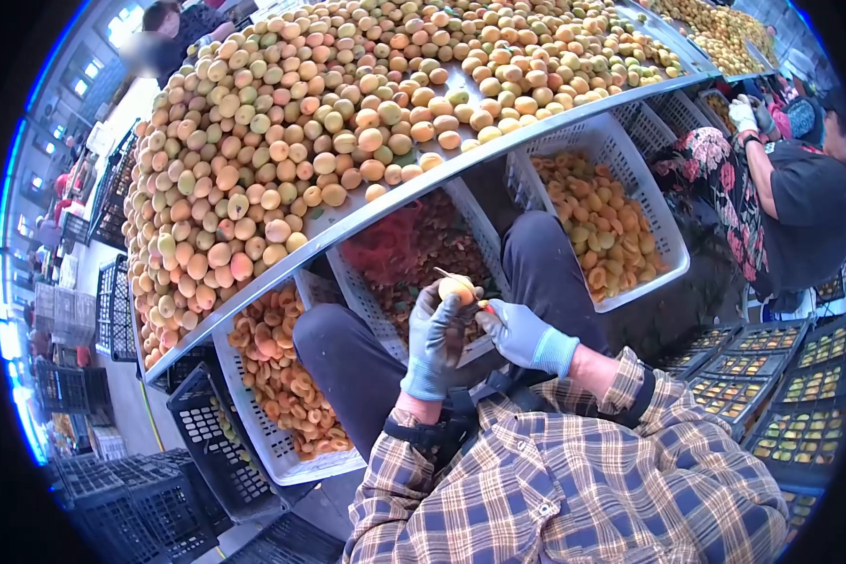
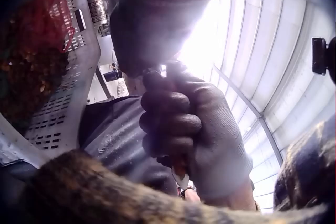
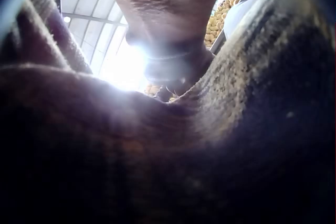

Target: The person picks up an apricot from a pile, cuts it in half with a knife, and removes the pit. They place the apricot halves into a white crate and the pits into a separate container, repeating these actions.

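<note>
A plaid sleeve (image 1: 555, 479) fills the bottom of the head view, and from it two gloved hands meet over the person's lap. The left hand (image 1: 434, 340) curls its fingers around an apricot (image 1: 458, 288), holding it up just below the edge of the table. The right hand (image 1: 522, 335) is closed against the fruit's side, gripping what looks like a small knife with an orange handle (image 1: 486, 306); its blade is hidden. Under the hands sit white slotted crates: one of pits and scraps (image 1: 414, 254) between the knees, one of halved apricots (image 1: 602, 221) to the right, another (image 1: 287, 376) to the left. Above slopes a metal-edged table (image 1: 348, 218) heaped with whole apricots (image 1: 282, 150). Black crates (image 1: 150, 489) stand on the floor at left, filled trays (image 1: 780, 395) at right, where another worker (image 1: 799, 207) sits. The wrist views show a translucent panelled roof (image 2: 273, 50).
</note>
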`<action>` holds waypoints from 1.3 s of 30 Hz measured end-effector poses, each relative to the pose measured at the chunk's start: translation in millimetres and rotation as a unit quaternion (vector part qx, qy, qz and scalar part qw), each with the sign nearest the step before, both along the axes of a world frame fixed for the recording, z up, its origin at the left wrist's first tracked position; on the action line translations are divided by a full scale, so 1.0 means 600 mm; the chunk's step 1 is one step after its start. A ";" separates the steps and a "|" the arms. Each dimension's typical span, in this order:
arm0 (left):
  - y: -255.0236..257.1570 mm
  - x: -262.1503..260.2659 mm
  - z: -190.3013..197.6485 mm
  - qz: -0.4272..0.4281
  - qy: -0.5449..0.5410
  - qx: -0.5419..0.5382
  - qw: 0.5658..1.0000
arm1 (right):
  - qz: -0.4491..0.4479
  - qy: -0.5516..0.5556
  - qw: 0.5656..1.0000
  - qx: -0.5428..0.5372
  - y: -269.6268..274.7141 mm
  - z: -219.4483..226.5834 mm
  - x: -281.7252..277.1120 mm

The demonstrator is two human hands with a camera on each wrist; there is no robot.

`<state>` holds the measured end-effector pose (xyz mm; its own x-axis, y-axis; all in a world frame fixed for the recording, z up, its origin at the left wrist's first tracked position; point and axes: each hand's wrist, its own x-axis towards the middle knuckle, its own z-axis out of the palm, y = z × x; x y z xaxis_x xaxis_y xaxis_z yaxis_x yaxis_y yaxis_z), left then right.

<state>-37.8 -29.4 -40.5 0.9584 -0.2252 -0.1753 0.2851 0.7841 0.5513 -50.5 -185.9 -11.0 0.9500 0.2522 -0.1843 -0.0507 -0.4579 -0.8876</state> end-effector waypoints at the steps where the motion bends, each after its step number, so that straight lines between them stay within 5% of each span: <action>1: 0.005 0.006 0.015 -0.009 0.009 0.050 0.999 | 0.037 0.029 0.999 -0.015 -0.006 0.014 0.012; 7: -0.001 0.001 0.012 -0.014 -0.009 0.076 0.997 | 0.038 0.045 0.998 -0.002 -0.002 0.001 -0.013; 9: -0.004 0.002 -0.005 -0.005 0.138 -0.148 0.979 | 0.016 0.032 0.999 -0.012 0.015 -0.013 -0.038; 17: -0.005 0.001 -0.027 -0.022 0.102 -0.060 0.993 | 0.039 0.049 0.998 -0.013 0.015 -0.015 0.009; 19: 0.002 0.002 -0.007 0.004 0.033 0.034 0.999 | 0.052 0.059 0.996 -0.032 0.020 0.003 0.008; 21: 0.007 0.001 -0.012 0.017 0.044 0.031 0.998 | 0.029 0.042 0.999 -0.013 0.024 -0.004 -0.015; 24: 0.003 -0.002 -0.034 -0.019 0.140 -0.119 0.983 | 0.024 0.072 0.994 -0.074 0.030 -0.015 -0.029; 31: 0.003 0.007 -0.046 -0.030 0.141 -0.039 0.989 | 0.040 0.044 0.998 -0.013 0.020 -0.025 0.003; 35: 0.013 0.004 -0.056 0.014 0.140 -0.063 0.988 | 0.043 0.076 0.994 -0.064 0.022 -0.027 -0.032; 39: -0.013 -0.007 -0.049 -0.027 0.190 -0.094 0.977 | 0.017 0.085 0.991 -0.101 0.028 -0.037 -0.032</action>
<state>-42.1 -37.0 -69.6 0.8176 -0.3363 -0.4674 0.4855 0.8391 0.2455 -70.0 -169.0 -33.0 0.8926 0.2241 -0.3913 -0.1739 -0.6296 -0.7572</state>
